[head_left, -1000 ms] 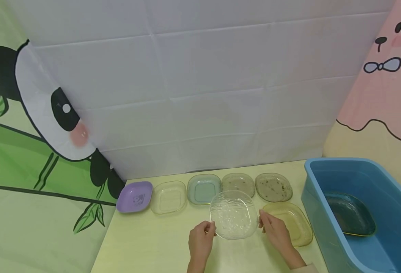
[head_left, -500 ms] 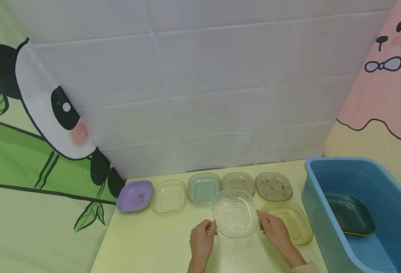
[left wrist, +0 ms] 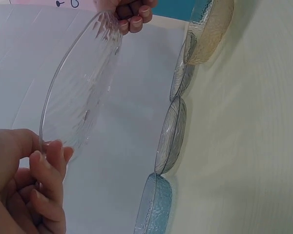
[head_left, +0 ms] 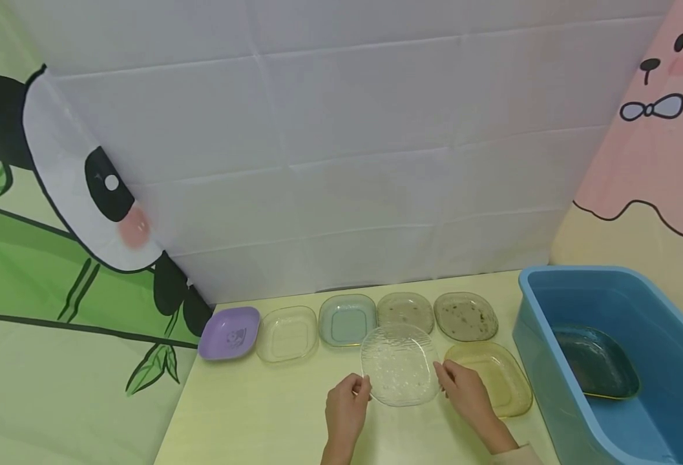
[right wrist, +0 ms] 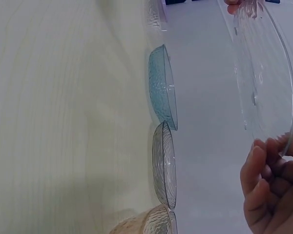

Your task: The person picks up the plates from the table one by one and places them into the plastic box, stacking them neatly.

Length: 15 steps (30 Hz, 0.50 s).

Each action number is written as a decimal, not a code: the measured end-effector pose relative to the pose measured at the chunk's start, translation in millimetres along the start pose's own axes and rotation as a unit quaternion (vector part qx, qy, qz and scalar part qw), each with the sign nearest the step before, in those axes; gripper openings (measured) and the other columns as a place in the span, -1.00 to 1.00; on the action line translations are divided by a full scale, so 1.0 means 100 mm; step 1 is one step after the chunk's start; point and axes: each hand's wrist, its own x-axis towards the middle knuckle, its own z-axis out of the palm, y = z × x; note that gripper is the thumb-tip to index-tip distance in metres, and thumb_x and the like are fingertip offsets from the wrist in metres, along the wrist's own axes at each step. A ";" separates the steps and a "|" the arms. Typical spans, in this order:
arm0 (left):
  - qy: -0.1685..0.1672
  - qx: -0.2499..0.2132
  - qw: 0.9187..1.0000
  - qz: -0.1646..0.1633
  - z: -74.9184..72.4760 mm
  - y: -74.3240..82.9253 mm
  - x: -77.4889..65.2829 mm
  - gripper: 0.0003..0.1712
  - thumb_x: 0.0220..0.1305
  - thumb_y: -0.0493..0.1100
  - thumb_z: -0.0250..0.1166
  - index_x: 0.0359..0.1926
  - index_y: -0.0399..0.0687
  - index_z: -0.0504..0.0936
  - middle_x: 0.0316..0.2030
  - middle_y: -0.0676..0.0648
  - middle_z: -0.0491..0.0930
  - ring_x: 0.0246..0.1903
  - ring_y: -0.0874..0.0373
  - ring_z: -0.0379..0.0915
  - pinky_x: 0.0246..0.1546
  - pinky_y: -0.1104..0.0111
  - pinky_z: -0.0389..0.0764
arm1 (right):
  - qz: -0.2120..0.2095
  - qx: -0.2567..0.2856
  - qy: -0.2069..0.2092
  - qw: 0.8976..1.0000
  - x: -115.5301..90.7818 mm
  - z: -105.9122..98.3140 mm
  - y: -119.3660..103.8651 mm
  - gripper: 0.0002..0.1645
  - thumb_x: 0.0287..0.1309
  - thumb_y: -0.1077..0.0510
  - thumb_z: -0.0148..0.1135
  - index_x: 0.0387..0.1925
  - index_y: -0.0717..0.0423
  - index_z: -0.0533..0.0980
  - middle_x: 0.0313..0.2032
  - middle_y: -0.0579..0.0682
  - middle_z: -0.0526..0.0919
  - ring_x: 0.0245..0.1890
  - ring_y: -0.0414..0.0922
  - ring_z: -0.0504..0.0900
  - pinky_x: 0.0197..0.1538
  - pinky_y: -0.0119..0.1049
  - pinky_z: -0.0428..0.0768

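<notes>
A clear, ripple-textured plate (head_left: pixel 400 368) is held up above the table between both hands. My left hand (head_left: pixel 347 408) pinches its left edge between thumb and fingers. At the opposite edge my right hand (head_left: pixel 464 391) does the same. Both wrist views show the plate (left wrist: pixel 83 87) raised off the tabletop, with fingertips at its rim. Behind it in the head view, a grey see-through plate (head_left: pixel 405 306) is partly covered. A yellow glass plate (head_left: pixel 501 378) lies just beyond the right hand, partly hidden by it.
Along the back of the table (head_left: pixel 248 413) stand a purple plate (head_left: pixel 225 336), a pale clear dish (head_left: pixel 287 332), a light blue dish (head_left: pixel 348 320) and a speckled plate (head_left: pixel 466 316). A blue tub (head_left: pixel 556 381) at right holds a dark green dish (head_left: pixel 599 365).
The plate has shifted very slightly to the right in the head view, and the right hand's fingertips now overlap its edge a little more. The dishes around it stay put.
</notes>
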 end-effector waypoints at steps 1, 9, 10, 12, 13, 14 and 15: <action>-0.001 -0.001 1.000 0.000 0.00 0.00 0.00 -0.72 0.15 -0.11 0.21 -0.68 0.06 0.50 -0.75 0.19 0.50 -0.75 0.43 0.21 -0.68 0.50 0.22 | -0.001 -0.003 0.002 1.000 0.00 0.00 0.00 -0.54 0.31 -0.04 -0.02 -0.70 0.00 0.31 -0.74 -0.17 0.39 -0.72 -0.32 0.34 -0.62 -0.45 0.27; -0.003 -0.016 1.000 -0.003 0.00 -0.01 -0.01 -0.72 0.16 -0.09 0.23 -0.67 0.05 0.52 -0.75 0.18 0.51 -0.76 0.47 0.21 -0.69 0.52 0.22 | -0.001 -0.016 0.004 1.000 0.00 -0.01 -0.02 -0.55 0.31 0.00 -0.01 -0.71 0.00 0.29 -0.75 -0.18 0.38 -0.72 -0.32 0.33 -0.62 -0.45 0.26; -0.004 -0.020 1.000 -0.003 0.00 -0.01 -0.01 -0.72 0.16 -0.08 0.23 -0.67 0.05 0.52 -0.74 0.18 0.51 -0.76 0.47 0.21 -0.70 0.52 0.23 | 0.000 -0.017 0.004 1.000 0.00 -0.01 -0.02 -0.55 0.31 0.01 -0.01 -0.70 0.00 0.29 -0.75 -0.18 0.38 -0.73 -0.32 0.32 -0.62 -0.45 0.26; -0.005 -0.024 1.000 0.000 -0.01 -0.01 -0.02 -0.72 0.16 -0.07 0.23 -0.66 0.04 0.53 -0.74 0.18 0.52 -0.75 0.48 0.21 -0.69 0.52 0.23 | 0.003 -0.018 0.004 1.000 0.00 -0.01 -0.03 -0.56 0.31 0.01 -0.01 -0.70 0.00 0.30 -0.75 -0.18 0.38 -0.72 -0.32 0.32 -0.62 -0.45 0.26; -0.006 -0.026 1.000 0.001 -0.01 -0.01 -0.02 -0.72 0.16 -0.06 0.23 -0.66 0.04 0.54 -0.74 0.18 0.52 -0.75 0.48 0.21 -0.69 0.52 0.24 | 0.004 -0.018 0.005 1.000 0.00 -0.01 -0.03 -0.56 0.31 0.01 -0.01 -0.70 0.01 0.30 -0.74 -0.18 0.38 -0.72 -0.31 0.31 -0.62 -0.45 0.25; -0.007 -0.028 1.000 0.001 -0.01 -0.01 -0.02 -0.72 0.16 -0.06 0.23 -0.66 0.04 0.54 -0.74 0.18 0.52 -0.75 0.48 0.21 -0.69 0.53 0.24 | 0.005 -0.018 0.005 1.000 -0.01 -0.01 -0.03 -0.56 0.31 0.02 -0.02 -0.70 0.01 0.30 -0.74 -0.17 0.38 -0.72 -0.31 0.31 -0.61 -0.45 0.25; -0.008 -0.029 1.000 0.001 -0.01 -0.01 -0.02 -0.72 0.16 -0.05 0.23 -0.66 0.05 0.54 -0.74 0.18 0.52 -0.75 0.48 0.21 -0.68 0.53 0.24 | 0.006 -0.017 0.005 1.000 -0.01 -0.01 -0.03 -0.56 0.32 0.02 -0.02 -0.69 0.01 0.31 -0.74 -0.17 0.38 -0.72 -0.31 0.31 -0.61 -0.45 0.25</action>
